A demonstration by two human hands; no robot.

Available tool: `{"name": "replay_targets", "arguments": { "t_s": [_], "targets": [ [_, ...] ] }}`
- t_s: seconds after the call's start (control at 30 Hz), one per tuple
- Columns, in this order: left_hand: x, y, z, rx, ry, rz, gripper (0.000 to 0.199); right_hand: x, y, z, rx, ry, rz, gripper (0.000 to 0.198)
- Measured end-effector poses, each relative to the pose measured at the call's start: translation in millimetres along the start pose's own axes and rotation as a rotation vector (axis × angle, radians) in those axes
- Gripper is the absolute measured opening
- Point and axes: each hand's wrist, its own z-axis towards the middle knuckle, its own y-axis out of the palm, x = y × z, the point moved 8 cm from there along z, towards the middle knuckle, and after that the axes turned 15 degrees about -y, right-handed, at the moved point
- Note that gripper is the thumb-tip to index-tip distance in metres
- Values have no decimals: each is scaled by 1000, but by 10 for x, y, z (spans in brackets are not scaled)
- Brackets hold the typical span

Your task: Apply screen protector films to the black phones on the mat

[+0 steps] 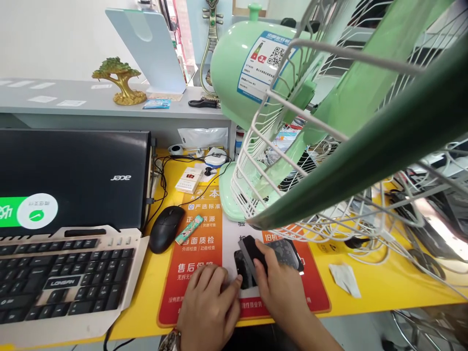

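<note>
A smartphone (pixel 241 263) with a dark, glossy face lies on the printed mat (pixel 204 302) in front of me. My left hand (pixel 210 304) rests at its left side, fingers bent together, the thumb tip pressed against the lower left edge. In my right hand (pixel 280 282) is a small black-and-grey block (pixel 251 253), gripped between thumb and fingers and tilted over the phone's face. Its exact kind does not show. Just behind the right fingers lies another dark phone-like device (pixel 288 252), partly covered by that hand.
A green desk fan (pixel 252 63) with a white wire guard looms over the right side, close above my hands. To the left are a mouse (pixel 166 229), a keyboard (pixel 69 278), a laptop (pixel 73 170), a gum packet (pixel 189 229) and a cigarette box (pixel 189 180). Crumpled tissue (pixel 344 280) lies right.
</note>
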Motion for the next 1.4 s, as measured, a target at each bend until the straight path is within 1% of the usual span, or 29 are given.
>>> {"name": "replay_targets", "arguments": {
  "t_s": [0.07,0.17,0.27,0.37,0.47,0.53,0.6,0.67,0.77,1.0,1.17,1.23,1.3,1.4],
  "targets": [
    [-2,2,-4,-9,4,-8,23,-21,-4,-16,18,5,-33,34],
    [-12,12,-11,-15,5,-8,23,-122,38,-25,8,-33,-66,33],
    [-16,5,-7,6,-9,-14,23,-78,17,-56,10,-40,-80,33],
    [-1,-18,-1,30,0,-27,24,54,-109,-104,87,1,-148,37],
    [22,-34,-12,15,54,-49,26,-14,-164,-97,143,-37,-198,40],
    [19,-56,-29,8,78,-78,27,-115,-132,-68,140,-66,-159,40],
    [0,-98,-44,30,75,-121,26,-165,-103,-47,139,-56,-105,40],
    [-5,-135,-61,56,71,-157,24,-158,-100,-42,149,-34,-80,41],
    [15,-148,-76,78,79,-167,22,-137,-106,-49,158,-44,-70,41],
    [3,-75,-52,32,37,-128,19,-266,-34,-76,130,-76,-97,34],
    [10,-68,-58,22,42,-114,18,-323,-5,-78,114,-70,-66,31],
    [8,-72,-63,27,43,-115,18,-310,-28,-75,126,-73,4,32],
    [5,-74,-64,31,43,-115,18,-243,-82,-90,170,-61,107,32],
    [9,-83,-60,34,46,-122,17,2,-202,-172,273,2,195,31]
  ]
}}
